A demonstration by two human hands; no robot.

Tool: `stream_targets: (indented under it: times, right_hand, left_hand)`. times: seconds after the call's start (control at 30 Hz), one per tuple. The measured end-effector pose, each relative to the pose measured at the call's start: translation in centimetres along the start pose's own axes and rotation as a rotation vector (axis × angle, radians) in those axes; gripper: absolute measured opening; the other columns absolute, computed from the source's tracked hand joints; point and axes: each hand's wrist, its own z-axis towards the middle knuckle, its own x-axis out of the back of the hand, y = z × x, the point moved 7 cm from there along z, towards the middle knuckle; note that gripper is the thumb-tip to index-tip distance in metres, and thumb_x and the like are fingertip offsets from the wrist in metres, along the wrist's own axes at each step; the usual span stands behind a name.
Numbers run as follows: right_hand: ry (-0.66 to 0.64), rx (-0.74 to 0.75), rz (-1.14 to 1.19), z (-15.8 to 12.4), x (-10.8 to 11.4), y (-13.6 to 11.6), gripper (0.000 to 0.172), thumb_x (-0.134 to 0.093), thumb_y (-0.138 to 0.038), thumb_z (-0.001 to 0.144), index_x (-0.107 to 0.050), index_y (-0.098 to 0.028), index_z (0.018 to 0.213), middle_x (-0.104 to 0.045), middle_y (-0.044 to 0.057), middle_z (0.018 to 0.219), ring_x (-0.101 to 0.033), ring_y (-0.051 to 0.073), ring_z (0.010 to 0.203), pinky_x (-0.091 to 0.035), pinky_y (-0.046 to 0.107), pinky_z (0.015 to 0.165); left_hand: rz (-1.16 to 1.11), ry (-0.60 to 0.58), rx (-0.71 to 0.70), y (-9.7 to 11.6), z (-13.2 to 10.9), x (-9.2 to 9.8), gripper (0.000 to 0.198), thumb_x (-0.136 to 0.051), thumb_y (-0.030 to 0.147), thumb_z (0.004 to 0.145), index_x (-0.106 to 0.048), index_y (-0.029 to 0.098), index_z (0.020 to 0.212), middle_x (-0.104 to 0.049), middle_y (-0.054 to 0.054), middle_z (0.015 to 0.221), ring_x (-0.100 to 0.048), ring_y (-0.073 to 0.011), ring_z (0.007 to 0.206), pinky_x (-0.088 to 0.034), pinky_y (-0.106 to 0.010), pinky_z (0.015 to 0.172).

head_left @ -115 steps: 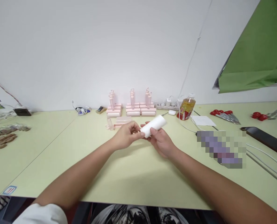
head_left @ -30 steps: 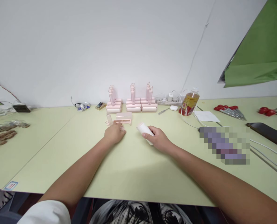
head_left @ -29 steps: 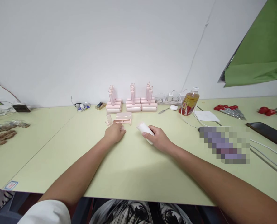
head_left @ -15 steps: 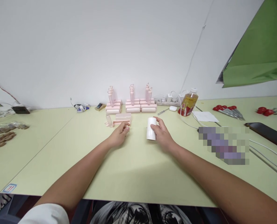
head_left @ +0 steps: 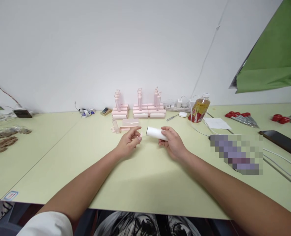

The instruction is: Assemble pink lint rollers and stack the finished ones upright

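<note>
My right hand (head_left: 173, 141) grips a white roll (head_left: 155, 132), which looks like a lint roller refill. The roll lies nearly level, its open hollow end turned to the left. Facing that end, my left hand (head_left: 129, 142) is pinched around a small pale piece (head_left: 141, 134), too small to make out in detail. A narrow gap separates the piece from the roll. Just beyond my left fingers is an open pink case (head_left: 124, 128), partly hidden by them, with its pale pink lid part (head_left: 131, 122) behind. Beside it stands a clear pink handle (head_left: 115, 126).
Pink cases (head_left: 140, 113) with upright clear pink handles (head_left: 140, 101) line the wall. To their right are a power strip (head_left: 177, 109), a screwdriver (head_left: 172, 117), a drink bottle (head_left: 199, 108) and cables. Red-handled tools (head_left: 241, 118) and a phone (head_left: 281, 142) lie far right.
My right hand has tipped the roll from upright to nearly level, its end toward the left. My left hand has moved slightly right, bringing the small pale piece into view.
</note>
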Motion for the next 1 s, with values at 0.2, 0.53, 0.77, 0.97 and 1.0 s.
stream_targets:
  times: [0.2, 0.53, 0.77, 0.97, 1.0]
  right_hand:
    - [-0.098, -0.002, -0.044, -0.5, -1.0, 0.3, 0.024, -0.062, -0.032, 0.068, -0.052, -0.021, 0.087, -0.052, -0.002, 0.07, -0.05, 0.012, 0.055, -0.041, 0.025, 0.047]
    - [-0.156, -0.024, -0.059, -0.5, -1.3, 0.6, 0.025, -0.062, -0.034, 0.068, -0.051, -0.021, 0.086, -0.051, -0.004, 0.062, -0.048, 0.011, 0.05, -0.038, 0.026, 0.047]
    - [-0.185, -0.061, -0.06, -0.7, -1.5, 0.7, 0.024, -0.06, -0.034, 0.07, -0.05, -0.021, 0.087, -0.05, -0.005, 0.053, -0.046, 0.012, 0.046, -0.036, 0.026, 0.047]
    - [-0.134, -0.09, 0.069, -0.5, -1.3, 0.7, 0.021, -0.061, -0.031, 0.07, -0.051, -0.021, 0.084, -0.051, -0.003, 0.06, -0.049, 0.013, 0.052, -0.037, 0.025, 0.046]
    - [-0.12, -0.092, 0.091, -0.5, -1.2, 0.7, 0.021, -0.062, -0.031, 0.07, -0.052, -0.021, 0.084, -0.052, -0.003, 0.062, -0.049, 0.013, 0.052, -0.037, 0.025, 0.045]
  left_hand:
    - [0.18, -0.038, -0.096, 0.4, -0.3, -0.5, 0.046, -0.052, 0.043, 0.091, -0.051, 0.023, 0.132, -0.058, -0.007, 0.101, -0.06, -0.0161, 0.084, -0.051, -0.024, 0.06]
    - [0.323, -0.024, -0.161, 1.4, -0.5, -0.4, 0.042, -0.051, 0.043, 0.091, -0.053, 0.021, 0.127, -0.062, -0.007, 0.103, -0.061, -0.0153, 0.08, -0.049, -0.026, 0.065]
    - [0.338, -0.039, -0.166, 1.4, -0.6, -0.5, 0.043, -0.052, 0.044, 0.091, -0.052, 0.021, 0.128, -0.061, -0.007, 0.101, -0.06, -0.0149, 0.079, -0.049, -0.026, 0.065]
    - [0.305, 0.142, -0.246, 2.3, -0.8, 0.3, 0.064, -0.062, 0.043, 0.084, -0.035, 0.026, 0.139, -0.047, -0.011, 0.123, -0.056, -0.0131, 0.083, -0.049, -0.023, 0.059]
    - [0.307, 0.224, -0.277, 2.7, -1.1, 0.6, 0.064, -0.062, 0.043, 0.083, -0.034, 0.026, 0.139, -0.043, -0.012, 0.127, -0.056, -0.0139, 0.086, -0.05, -0.023, 0.06]
